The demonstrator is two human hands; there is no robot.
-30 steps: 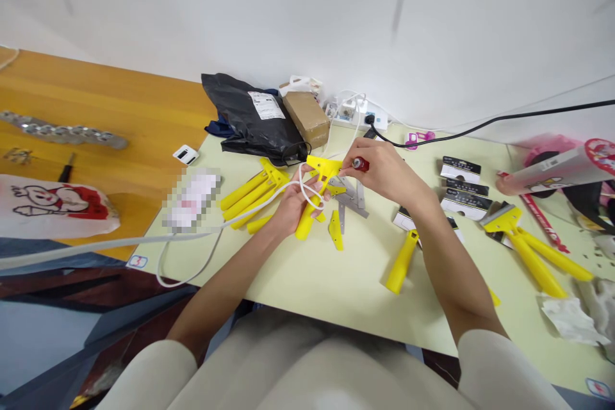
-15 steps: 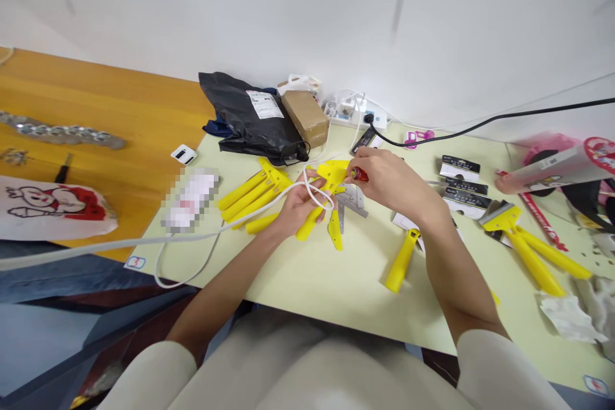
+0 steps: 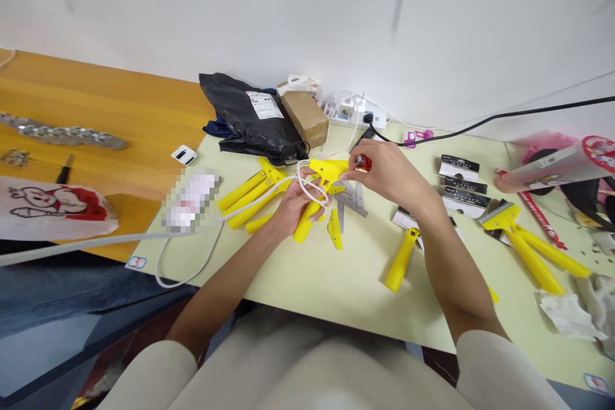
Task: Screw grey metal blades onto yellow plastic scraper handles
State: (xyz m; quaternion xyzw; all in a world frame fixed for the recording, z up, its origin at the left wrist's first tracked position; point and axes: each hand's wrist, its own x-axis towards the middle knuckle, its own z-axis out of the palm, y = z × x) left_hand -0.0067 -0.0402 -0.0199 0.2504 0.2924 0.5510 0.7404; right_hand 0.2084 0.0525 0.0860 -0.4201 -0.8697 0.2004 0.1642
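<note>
My left hand (image 3: 291,208) is closed around a yellow scraper (image 3: 328,170), its wide head up and its handle slanting down. A red-handled screwdriver (image 3: 364,163) sits in my right hand (image 3: 394,172), whose fingertips are at the right end of the scraper head. The screwdriver's tip cannot be made out. A white cable (image 3: 259,210) loops across my left hand and the scraper. Below the hands lie a loose yellow piece (image 3: 335,230) and grey metal plates (image 3: 356,200). Several yellow scrapers (image 3: 240,191) rest left of my left hand.
A yellow handle (image 3: 401,262) lies right of centre. Farther right are a scraper pair (image 3: 535,253), black-and-white packages (image 3: 465,200) and a tall cup (image 3: 548,170). Behind stand a black bag (image 3: 245,122), a cardboard box (image 3: 306,116) and a power strip (image 3: 377,116) with a black cable.
The scraper in my left hand has shifted slightly left. My right hand's fingers have turned around the red handle, which has moved a little up and right.
</note>
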